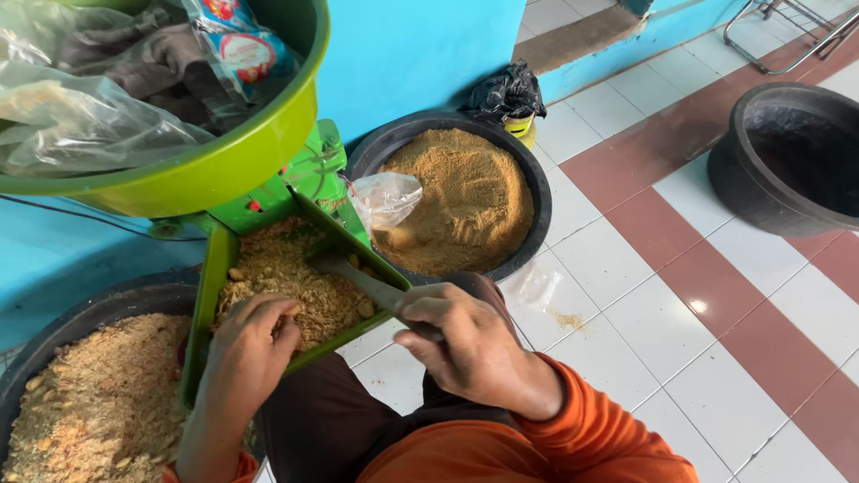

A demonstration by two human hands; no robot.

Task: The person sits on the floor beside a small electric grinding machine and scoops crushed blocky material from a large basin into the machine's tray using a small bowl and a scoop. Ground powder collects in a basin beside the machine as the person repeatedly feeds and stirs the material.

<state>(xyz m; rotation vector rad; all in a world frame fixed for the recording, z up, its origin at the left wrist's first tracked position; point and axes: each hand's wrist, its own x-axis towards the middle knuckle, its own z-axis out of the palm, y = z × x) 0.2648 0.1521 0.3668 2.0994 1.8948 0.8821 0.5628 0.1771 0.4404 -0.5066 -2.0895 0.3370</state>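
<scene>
Right hand (pixel 465 344) clenches a metal scoop (pixel 358 277) over the green tray (pixel 208 295); left hand (pixel 250 344) (fingers curled) presses into coarse crumbs (pixel 277 268).

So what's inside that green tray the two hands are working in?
The green tray holds coarse brown crumbs with some whole nuts. The left hand rests in them; the right hand holds a metal scoop there. The tray's floor is covered.

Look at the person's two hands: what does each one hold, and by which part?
The right hand grips a spoon by the near end of its handle. The left hand holds no tool; its fingers rest in the coarse meal in the green tray.
</scene>
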